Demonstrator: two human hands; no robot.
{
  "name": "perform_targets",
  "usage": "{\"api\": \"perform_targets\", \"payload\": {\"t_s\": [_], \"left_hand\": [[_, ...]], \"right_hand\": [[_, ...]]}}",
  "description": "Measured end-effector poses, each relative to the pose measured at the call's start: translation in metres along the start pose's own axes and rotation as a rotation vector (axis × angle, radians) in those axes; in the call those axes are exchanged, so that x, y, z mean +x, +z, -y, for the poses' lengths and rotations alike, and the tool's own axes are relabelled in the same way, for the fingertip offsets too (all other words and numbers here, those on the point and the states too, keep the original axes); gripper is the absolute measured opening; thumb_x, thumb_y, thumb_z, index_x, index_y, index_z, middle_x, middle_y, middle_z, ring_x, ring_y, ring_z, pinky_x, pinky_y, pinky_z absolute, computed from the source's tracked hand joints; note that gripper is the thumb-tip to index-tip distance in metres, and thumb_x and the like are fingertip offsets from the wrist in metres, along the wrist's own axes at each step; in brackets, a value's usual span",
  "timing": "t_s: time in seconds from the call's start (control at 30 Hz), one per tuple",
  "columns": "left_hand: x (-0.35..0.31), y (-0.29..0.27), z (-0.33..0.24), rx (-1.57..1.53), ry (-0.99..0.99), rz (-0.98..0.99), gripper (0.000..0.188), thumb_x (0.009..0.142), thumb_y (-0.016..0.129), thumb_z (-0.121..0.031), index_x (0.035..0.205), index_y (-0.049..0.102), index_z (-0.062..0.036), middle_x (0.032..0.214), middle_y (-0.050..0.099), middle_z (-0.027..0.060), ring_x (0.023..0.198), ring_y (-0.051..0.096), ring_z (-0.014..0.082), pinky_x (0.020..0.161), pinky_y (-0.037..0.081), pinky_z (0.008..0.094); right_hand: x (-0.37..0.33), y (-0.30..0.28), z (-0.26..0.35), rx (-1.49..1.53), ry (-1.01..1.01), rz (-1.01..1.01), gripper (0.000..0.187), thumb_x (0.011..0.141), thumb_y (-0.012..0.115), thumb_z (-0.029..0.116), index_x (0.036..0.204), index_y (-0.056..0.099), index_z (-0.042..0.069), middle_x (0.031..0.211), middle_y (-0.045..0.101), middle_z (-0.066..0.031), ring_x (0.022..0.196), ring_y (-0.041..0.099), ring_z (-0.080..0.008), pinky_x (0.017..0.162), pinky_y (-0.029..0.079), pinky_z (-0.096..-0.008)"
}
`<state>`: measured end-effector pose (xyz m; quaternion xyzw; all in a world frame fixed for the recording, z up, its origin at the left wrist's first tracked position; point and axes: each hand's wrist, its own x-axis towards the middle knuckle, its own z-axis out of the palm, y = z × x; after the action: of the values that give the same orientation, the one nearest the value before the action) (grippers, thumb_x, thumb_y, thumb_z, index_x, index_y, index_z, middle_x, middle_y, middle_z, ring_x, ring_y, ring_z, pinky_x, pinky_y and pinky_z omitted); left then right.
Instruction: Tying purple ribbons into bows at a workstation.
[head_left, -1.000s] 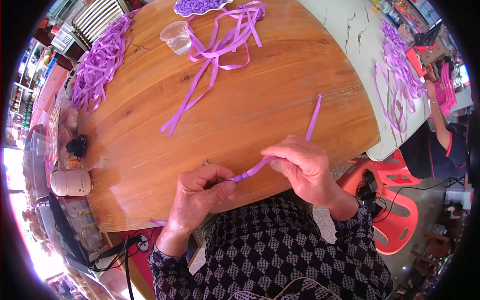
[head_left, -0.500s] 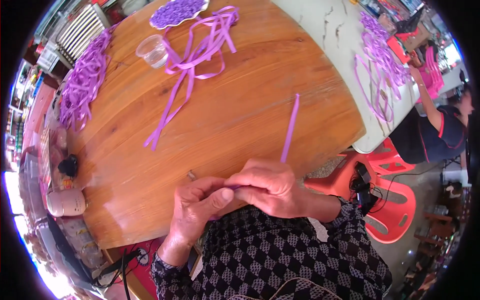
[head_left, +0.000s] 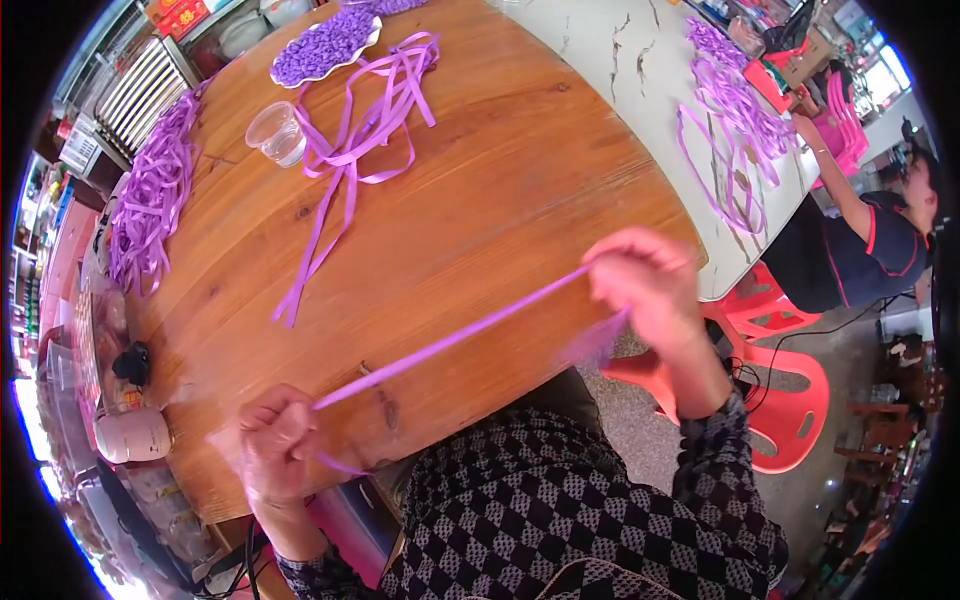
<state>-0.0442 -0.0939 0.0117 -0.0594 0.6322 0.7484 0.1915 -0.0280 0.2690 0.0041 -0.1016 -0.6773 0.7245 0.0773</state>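
A purple ribbon [head_left: 455,337] is stretched taut between my two hands, above the near part of the wooden table [head_left: 480,190]. At the lower left, my left hand [head_left: 277,440] is closed on one end, with a short tail hanging below it. Further right and higher, my right hand [head_left: 645,280] grips the other part, somewhat blurred by motion. A loose purple length, smeared, dangles under it. Ahead of my hands lies a loose bunch of purple ribbons [head_left: 350,150], beside a clear plastic cup [head_left: 277,135].
A scalloped plate [head_left: 376,38] heaped with small purple pieces stands at the far edge. A ribbon pile [head_left: 152,200] lies left; another [head_left: 740,110] is on the marble-look table [head_left: 590,50]. A co-worker [head_left: 850,240] sits right, near red stools [head_left: 790,400]. A pale jar [head_left: 133,435] stands left.
My hands, formerly together near my body, have moved wide apart, left one leftward and right one up and right. The ribbon is pulled straight between them. The view has shifted slightly.
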Motion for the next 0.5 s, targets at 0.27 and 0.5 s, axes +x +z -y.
{"api": "perform_targets", "payload": {"t_s": [0.27, 0.5], "left_hand": [[-0.005, -0.108, 0.000, -0.412, 0.108, -0.087, 0.021, 0.086, 0.055, -0.021, 0.069, 0.050, -0.0080, 0.048, 0.032, -0.0037, 0.038, 0.023, 0.0072, 0.038, 0.018, 0.0247], [-0.016, -0.142, -0.006, -0.313, 0.162, -0.207, 0.020, 0.091, 0.050, -0.020, 0.077, 0.051, -0.0063, 0.052, 0.036, -0.0022, 0.042, 0.029, 0.0063, 0.041, 0.021, 0.0215]], "right_hand": [[0.046, -0.109, -0.014, 0.016, -0.071, -0.318, 0.007, 0.076, 0.060, 0.002, 0.082, 0.062, -0.002, 0.058, 0.052, -0.0014, 0.044, 0.040, -0.0055, 0.039, 0.028, -0.0198], [0.041, -0.129, -0.016, -0.018, -0.079, -0.394, 0.009, 0.078, 0.061, 0.006, 0.083, 0.062, -0.002, 0.062, 0.057, -0.0038, 0.045, 0.043, -0.0066, 0.040, 0.030, -0.0196]]}}
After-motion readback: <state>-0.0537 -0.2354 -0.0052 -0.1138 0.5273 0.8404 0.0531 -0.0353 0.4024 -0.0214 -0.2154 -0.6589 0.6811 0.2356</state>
